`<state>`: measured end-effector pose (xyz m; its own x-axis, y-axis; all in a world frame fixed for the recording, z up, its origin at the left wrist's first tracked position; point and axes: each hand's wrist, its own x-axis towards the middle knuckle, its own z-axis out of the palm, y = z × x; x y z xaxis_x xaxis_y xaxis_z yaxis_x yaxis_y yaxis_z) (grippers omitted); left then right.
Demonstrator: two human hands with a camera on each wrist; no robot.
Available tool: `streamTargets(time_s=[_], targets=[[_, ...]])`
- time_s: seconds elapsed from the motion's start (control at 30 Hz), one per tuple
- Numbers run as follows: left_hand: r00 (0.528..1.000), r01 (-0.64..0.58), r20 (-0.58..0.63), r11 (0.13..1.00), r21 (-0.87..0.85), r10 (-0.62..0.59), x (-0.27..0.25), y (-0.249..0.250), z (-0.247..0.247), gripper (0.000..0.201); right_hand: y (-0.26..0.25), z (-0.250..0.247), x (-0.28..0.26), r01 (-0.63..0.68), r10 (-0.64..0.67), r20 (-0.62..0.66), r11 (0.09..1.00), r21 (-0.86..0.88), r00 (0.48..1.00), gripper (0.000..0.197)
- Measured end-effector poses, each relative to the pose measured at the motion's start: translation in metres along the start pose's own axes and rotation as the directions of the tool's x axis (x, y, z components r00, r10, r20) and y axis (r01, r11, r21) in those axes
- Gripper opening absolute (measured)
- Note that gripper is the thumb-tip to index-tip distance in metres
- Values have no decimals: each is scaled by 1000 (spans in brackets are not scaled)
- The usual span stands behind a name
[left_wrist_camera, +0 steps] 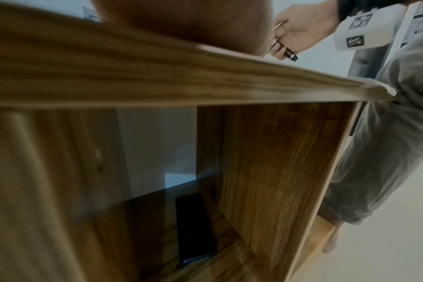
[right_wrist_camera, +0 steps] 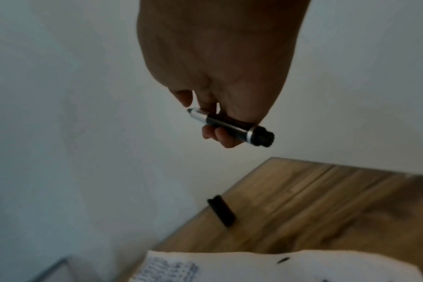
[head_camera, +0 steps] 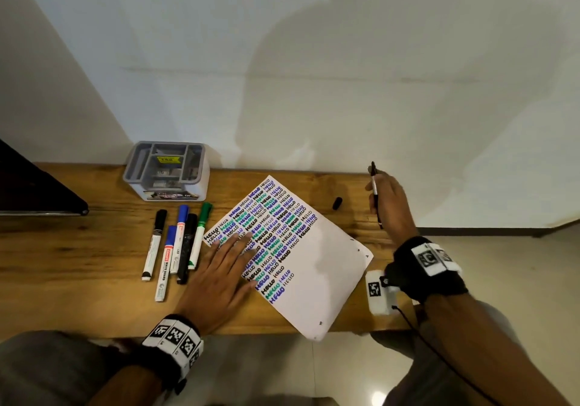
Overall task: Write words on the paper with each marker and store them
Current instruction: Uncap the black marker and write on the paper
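Observation:
A white paper (head_camera: 317, 267) covered with rows of "HELLO" lies slanted on the wooden table (head_camera: 94, 264). My left hand (head_camera: 219, 277) rests flat on the paper's left part, fingers straight. My right hand (head_camera: 387, 201) is raised over the table's right end and grips an uncapped black marker (head_camera: 375, 195), also visible as the black marker (right_wrist_camera: 229, 124) in the right wrist view. Its black cap (head_camera: 337, 203) lies on the table by the wall, the same cap (right_wrist_camera: 221, 212) below my hand. Several capped markers (head_camera: 175, 242) lie side by side left of the paper.
A grey-and-white organizer box (head_camera: 166, 171) with compartments stands at the back left against the wall. A dark object (head_camera: 37, 192) sits at the far left edge. Under the table is an open shelf holding a dark phone (left_wrist_camera: 196, 229).

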<state>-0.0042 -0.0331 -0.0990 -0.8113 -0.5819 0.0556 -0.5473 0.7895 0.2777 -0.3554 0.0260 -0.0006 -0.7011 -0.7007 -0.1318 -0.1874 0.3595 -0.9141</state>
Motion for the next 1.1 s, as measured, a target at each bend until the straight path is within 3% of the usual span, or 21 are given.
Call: streamTargets(time_s=[0.1, 0.2, 0.27, 0.33, 0.4, 0.47, 0.53, 0.6, 0.67, 0.73, 0.8, 1.0, 1.1], targets=[[999, 40, -17, 999, -30, -41, 3, 3, 2, 60, -10, -5, -31, 7, -44, 168, 977, 212, 985, 21], [999, 49, -11, 999, -16, -49, 4, 3, 3, 58, -16, 5, -63, 13, -154, 365, 933, 360, 918, 34], [999, 53, -3, 999, -11, -53, 4, 3, 4, 58, -13, 13, -77, -68, -187, 480, 883, 465, 857, 22], [998, 55, 6, 998, -6, -55, 4, 2, 4, 58, -8, 19, -87, -266, -192, 581, 748, 609, 791, 23], [999, 52, 11, 999, -4, -52, 5, 2, 4, 61, 1, 26, -92, -434, -210, 636, 573, 695, 742, 37], [999, 50, 11, 999, -7, -50, 5, 2, 3, 62, 9, 35, -93, -466, -235, 642, 515, 719, 730, 48], [999, 46, 17, 999, -3, -46, 5, 3, 1, 61, 16, 47, -92, -397, -186, 618, 619, 678, 764, 35], [999, 44, 24, 999, 13, -44, 4, 4, 0, 60, 20, 57, -92, -185, -120, 490, 827, 530, 864, 8], [999, 36, 26, 999, 17, -37, 4, 4, -1, 60, 28, 69, -93, 9, -152, 413, 944, 330, 898, 16], [1000, 14, 20, 1000, 16, -14, 4, 5, 0, 60, 35, 77, -96, 133, -220, 432, 966, 224, 875, 5], [1000, -14, 21, 1000, 26, 13, 4, 6, 0, 61, 47, 81, -100, 215, -276, 462, 960, 181, 843, 15], [997, -33, 75, 999, 36, 30, 6, 5, 0, 64, 64, 84, -101, 231, -275, 426, 961, 153, 862, 11], [997, -40, 66, 999, 25, 39, 5, 4, -1, 60, 65, 84, -100, 320, -348, 449, 937, 140, 823, 13]])
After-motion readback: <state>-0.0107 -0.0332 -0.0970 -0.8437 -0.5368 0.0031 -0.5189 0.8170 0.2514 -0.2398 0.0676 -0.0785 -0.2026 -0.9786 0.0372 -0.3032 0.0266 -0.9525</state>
